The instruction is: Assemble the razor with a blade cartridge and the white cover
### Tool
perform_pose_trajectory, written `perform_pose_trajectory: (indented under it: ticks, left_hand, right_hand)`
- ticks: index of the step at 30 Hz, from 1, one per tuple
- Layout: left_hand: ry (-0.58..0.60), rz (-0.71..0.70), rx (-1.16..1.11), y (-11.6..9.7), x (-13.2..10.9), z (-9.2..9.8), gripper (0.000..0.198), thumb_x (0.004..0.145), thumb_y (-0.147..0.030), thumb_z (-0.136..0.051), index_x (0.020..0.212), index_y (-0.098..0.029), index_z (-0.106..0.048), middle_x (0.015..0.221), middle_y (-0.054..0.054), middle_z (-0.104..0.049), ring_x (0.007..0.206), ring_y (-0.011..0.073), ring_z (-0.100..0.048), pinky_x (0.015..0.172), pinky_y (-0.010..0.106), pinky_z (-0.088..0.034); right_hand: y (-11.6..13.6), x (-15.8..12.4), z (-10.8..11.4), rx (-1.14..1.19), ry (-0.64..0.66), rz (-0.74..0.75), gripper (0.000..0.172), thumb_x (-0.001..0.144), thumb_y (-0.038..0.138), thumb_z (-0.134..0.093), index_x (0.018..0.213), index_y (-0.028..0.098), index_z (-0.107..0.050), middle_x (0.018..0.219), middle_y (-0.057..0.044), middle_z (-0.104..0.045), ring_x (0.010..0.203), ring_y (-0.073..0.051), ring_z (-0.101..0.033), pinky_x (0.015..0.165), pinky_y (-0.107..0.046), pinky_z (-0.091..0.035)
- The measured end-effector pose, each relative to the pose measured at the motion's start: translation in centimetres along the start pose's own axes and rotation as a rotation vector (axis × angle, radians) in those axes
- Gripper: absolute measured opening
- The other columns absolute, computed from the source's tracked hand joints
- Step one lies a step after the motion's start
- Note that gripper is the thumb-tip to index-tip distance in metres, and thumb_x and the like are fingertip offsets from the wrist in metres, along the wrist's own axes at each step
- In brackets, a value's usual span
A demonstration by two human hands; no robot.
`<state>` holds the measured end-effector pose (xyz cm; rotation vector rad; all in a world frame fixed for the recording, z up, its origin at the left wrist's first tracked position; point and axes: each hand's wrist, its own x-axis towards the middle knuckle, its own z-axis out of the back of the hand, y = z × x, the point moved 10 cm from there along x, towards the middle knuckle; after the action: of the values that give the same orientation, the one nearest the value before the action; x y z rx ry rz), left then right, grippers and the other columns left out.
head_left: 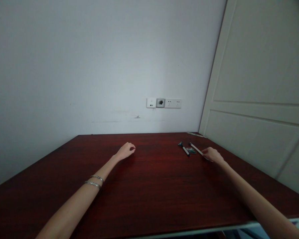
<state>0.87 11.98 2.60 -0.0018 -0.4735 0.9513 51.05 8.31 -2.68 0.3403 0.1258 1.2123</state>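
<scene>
My left hand point(126, 151) rests on the dark red table left of centre, its fingers curled in and nothing visible in them. Two bracelets circle that forearm. At the right, my right hand point(213, 155) pinches the near end of a slim white stick with a dark tip point(196, 148); its exact kind is too small to make out. The stick slants away to the far left, and its near end is partly hidden by my fingers. Just left of it lie a razor point(184, 150) with a dark head and a small clear pack with green bits point(191, 150).
The wooden table point(149, 189) meets a white wall point(114, 66) at the back. Sockets and switches point(163, 103) are set in that wall. A pale panelled door point(259, 79) borders the right side. A thin pale strip point(196, 135) lies at the far right corner.
</scene>
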Motion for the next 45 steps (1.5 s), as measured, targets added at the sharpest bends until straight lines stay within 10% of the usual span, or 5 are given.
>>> perform_pose_trajectory:
  ticks: [20,28,36,45]
  left_hand:
    - [-0.069,0.059,-0.097,1.0,-0.6,-0.7,0.023,0.078,-0.023,-0.048,0.084,-0.016,-0.069,0.090,0.006,-0.067,0.087,0.0183,-0.058,0.086,0.029,-0.040]
    - [-0.082,0.083,-0.097,1.1,-0.5,-2.0,0.025,0.080,-0.023,-0.046,0.091,-0.016,-0.067,0.098,0.007,-0.066,0.095,0.0194,-0.057,0.089,0.030,-0.041]
    - [0.046,0.057,-0.002,0.1,-0.7,-4.0,0.037,0.085,-0.031,-0.041,0.118,-0.019,-0.055,0.129,0.007,-0.050,0.127,0.0202,-0.034,0.106,0.036,-0.023]
    - [0.121,0.043,0.018,-1.0,-1.3,-4.8,0.041,0.088,-0.033,-0.033,0.122,-0.020,-0.052,0.134,0.007,-0.045,0.128,0.0192,-0.034,0.107,0.036,-0.021]
  right_hand:
    - [2.3,-0.8,1.6,-0.041,0.034,-0.088,0.032,0.069,0.039,-0.056,0.094,0.025,-0.069,0.092,-0.011,-0.066,0.083,-0.029,-0.064,0.067,-0.038,-0.048]
    - [15.3,-1.1,1.8,-0.045,-0.079,0.179,0.036,0.072,0.033,-0.051,0.103,0.024,-0.067,0.103,-0.010,-0.065,0.095,-0.030,-0.061,0.076,-0.038,-0.046]
    - [30.8,-5.2,-3.8,0.097,-0.040,0.668,0.035,0.079,0.028,-0.047,0.104,0.013,-0.066,0.105,-0.012,-0.065,0.101,-0.023,-0.058,0.089,-0.029,-0.041]
    - [35.1,-10.9,-9.3,0.118,-0.050,0.778,0.039,0.086,0.030,-0.038,0.115,0.015,-0.061,0.120,-0.013,-0.056,0.111,-0.023,-0.049,0.094,-0.034,-0.036]
